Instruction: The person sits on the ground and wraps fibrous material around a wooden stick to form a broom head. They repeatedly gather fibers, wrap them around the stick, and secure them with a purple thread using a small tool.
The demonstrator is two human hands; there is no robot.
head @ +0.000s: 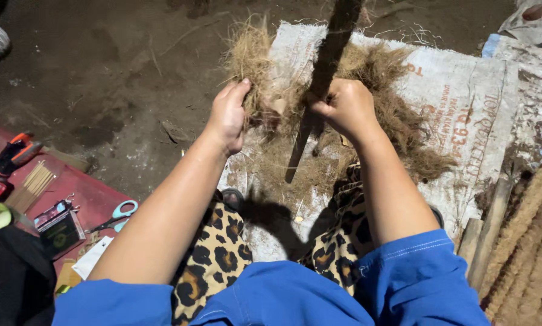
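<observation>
- Sitting over a white woven sack (464,90) spread on the dirt floor (120,72); leopard-print trousers and blue sleeves in lower view.
- Gripping a tuft of brown fibre (253,54) with left hand (229,115); fingers curled closed around it, tuft sticking up above the fist.
- Clenching right hand (346,105) tight around a dark stick (325,72) and some fibre at the same spot; stick running tilted from the top edge down to the sack between the knees.
- Lying loose under and beside both hands: a heap of fibre (404,127), most of it on the sack to the right.
- Judging progress: early to middle. Only a small bunch gathered at the stick; bulk of the heap still unworked.
- Resting at far right: several thick twisted fibre ropes (524,241), seemingly finished pieces.
- Lying well apart at left on a red mat (87,193): scissors (117,216), thin sticks (32,184), small dark box (60,228), untouched.
</observation>
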